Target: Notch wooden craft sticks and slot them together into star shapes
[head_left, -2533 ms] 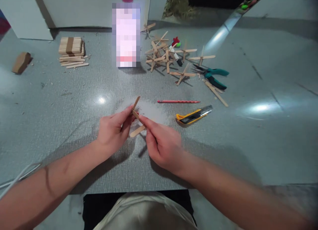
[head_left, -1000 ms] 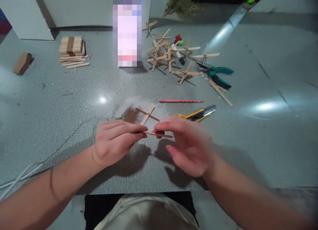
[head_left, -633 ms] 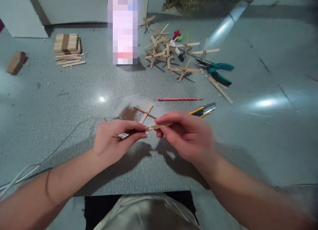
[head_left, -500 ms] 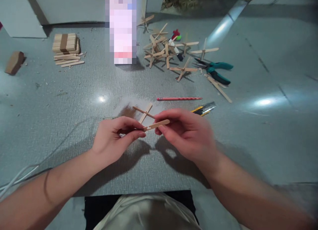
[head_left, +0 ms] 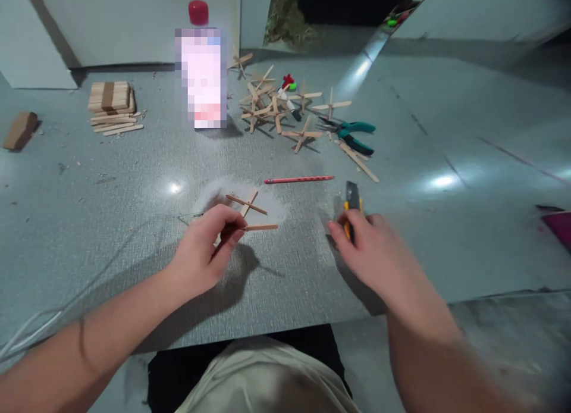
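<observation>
My left hand (head_left: 212, 240) pinches a wooden craft stick (head_left: 263, 227), whose free end points right above the table. Just beyond its fingertips show two crossed craft sticks (head_left: 248, 203); I cannot tell whether they join the held stick or are separate. On the right, my right hand (head_left: 368, 240) is closed around a yellow and black utility knife (head_left: 352, 199), its dark end pointing away from me. The palm hides the rest of the handle.
A pink pencil (head_left: 298, 179) lies beyond the hands. Further back are several star-shaped stick assemblies (head_left: 302, 134), teal-handled pliers (head_left: 357, 127) and loose sticks (head_left: 359, 162). Banded craft sticks (head_left: 109, 97) and a brown block (head_left: 21, 131) sit at the left, near a blurred upright phone-like object (head_left: 204, 74).
My right hand has left the craft stick, moved right and closed on the utility knife, whose end has turned to point away. My left hand still holds the stick. The view has shifted.
</observation>
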A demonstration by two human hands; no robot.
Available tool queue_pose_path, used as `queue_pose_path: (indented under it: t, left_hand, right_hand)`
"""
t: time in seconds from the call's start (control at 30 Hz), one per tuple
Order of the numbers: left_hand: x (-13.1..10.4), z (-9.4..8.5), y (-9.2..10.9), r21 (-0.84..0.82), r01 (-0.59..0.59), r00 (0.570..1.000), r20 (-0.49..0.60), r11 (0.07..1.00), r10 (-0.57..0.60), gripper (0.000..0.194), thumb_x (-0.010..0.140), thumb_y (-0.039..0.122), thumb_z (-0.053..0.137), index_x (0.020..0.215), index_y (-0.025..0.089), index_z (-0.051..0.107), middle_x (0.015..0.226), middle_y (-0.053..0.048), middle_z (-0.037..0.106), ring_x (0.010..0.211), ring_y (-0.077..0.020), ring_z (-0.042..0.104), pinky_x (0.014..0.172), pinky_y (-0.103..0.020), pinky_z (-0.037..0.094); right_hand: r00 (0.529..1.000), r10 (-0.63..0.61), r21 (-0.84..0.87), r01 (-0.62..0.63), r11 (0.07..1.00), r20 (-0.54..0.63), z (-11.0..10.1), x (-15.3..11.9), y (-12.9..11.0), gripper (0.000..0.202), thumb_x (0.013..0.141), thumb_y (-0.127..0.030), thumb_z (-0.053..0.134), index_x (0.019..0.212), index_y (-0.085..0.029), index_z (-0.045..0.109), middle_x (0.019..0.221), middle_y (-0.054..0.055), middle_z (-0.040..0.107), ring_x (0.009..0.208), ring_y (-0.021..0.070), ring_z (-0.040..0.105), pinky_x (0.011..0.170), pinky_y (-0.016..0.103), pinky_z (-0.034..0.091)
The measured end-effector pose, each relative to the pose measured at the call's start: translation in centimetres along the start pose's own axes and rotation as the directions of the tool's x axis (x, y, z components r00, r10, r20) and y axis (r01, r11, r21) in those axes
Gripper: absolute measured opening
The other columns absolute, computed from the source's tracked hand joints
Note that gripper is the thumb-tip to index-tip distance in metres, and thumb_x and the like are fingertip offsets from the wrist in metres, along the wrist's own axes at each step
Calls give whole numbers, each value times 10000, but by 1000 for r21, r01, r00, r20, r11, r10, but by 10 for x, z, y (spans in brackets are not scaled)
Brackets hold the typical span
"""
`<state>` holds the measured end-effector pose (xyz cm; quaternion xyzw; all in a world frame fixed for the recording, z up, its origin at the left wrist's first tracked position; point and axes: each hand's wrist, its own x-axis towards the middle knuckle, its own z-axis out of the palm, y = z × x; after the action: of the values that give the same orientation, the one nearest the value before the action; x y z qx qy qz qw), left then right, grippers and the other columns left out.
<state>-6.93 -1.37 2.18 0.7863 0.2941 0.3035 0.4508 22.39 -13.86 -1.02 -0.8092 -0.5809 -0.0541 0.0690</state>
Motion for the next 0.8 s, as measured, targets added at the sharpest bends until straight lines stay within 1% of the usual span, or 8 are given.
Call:
queue_pose_path:
  t: [0.1,0.23,0.3,0.4,0.5,0.6,0.73,0.8]
  left_hand:
    - [0,0,-5,-110,20,999,41,994,-16,104,968,207,555,1045,243,614,887,-30,612,739,-161,537,666,-306,444]
    - [7,3,-8,-288,169,984,-2,943,-178,62,965,255,584,1025,243,599,832,-3,578,705,-139,506,615,-266,418]
    - [9,3,-5,-382,204,977,15,901,-215,56,945,272,619,979,232,601,827,2,577,701,-125,514,611,-248,429]
    - [9,2,1,-482,267,963,100,835,-251,94,901,288,690,947,219,646,774,10,589,650,-106,526,591,-238,443]
    - [8,-2,3,-560,339,940,162,756,-301,157,838,315,771,906,203,686,727,7,626,589,-94,532,556,-237,452]
    - [9,-4,2,-656,309,945,132,688,-298,233,827,399,797,905,198,710,688,11,622,551,-81,506,516,-221,423]
    - [10,-1,0,-701,239,952,34,671,-304,298,906,481,724,893,185,695,654,18,563,553,-70,467,498,-199,364]
    - [10,-1,0,-691,255,941,17,677,-337,287,926,470,706,909,186,668,658,24,560,569,-71,467,506,-190,351]
  right_hand:
    - [1000,-13,160,12,987,2,-1,-16,11,302,1029,-351,398,1028,-184,650,838,89,602,711,245,606,645,376,493]
    - [998,-19,455,47,889,-66,-10,-32,13,464,990,-334,495,1436,-208,461,1111,122,638,941,263,654,794,433,562]
    - [998,-36,606,54,793,-42,-17,-32,10,570,970,-332,548,1506,-237,379,1071,81,636,850,221,664,720,376,579]
    - [973,-228,775,119,620,32,-25,-18,6,358,924,-227,547,1278,-268,577,875,8,628,651,169,626,568,299,550]
    - [910,-414,812,228,538,18,-30,5,0,254,860,-178,563,1069,-292,652,825,6,655,649,191,638,542,316,552]
    - [882,-471,825,267,499,-1,-30,25,-12,167,884,-262,625,1044,-293,659,804,9,687,671,201,662,546,316,560]
    - [867,-491,829,214,516,82,-33,44,-32,205,945,-336,617,1123,-242,658,752,-8,696,632,168,669,554,271,543]
    - [847,-528,781,289,554,61,-35,53,-39,246,945,-305,623,1183,-244,644,813,-4,740,669,171,704,594,271,553]
